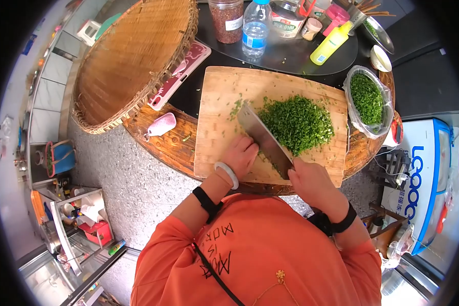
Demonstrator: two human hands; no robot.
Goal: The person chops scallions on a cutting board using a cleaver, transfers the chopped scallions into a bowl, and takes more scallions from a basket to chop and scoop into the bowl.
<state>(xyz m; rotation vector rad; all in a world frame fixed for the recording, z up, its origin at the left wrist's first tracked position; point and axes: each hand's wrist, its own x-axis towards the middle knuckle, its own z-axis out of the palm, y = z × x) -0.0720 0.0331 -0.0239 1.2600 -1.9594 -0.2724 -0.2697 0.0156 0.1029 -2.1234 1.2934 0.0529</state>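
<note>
My right hand is wrapped round the handle of a cleaver, whose broad blade slants up to the left across the wooden cutting board. Against the blade's right side lies a heap of finely chopped green onions. My left hand rests on the board left of the cleaver, its fingers curled together close to the blade. What those fingers hold, if anything, is hidden. Small green bits are scattered over the board around the blade.
Right of the board stands a plastic-lined bowl of chopped greens. Behind are a water bottle, a yellow squeeze bottle and a jar of red flakes. A woven tray, a phone and a pink pouch-like item lie left.
</note>
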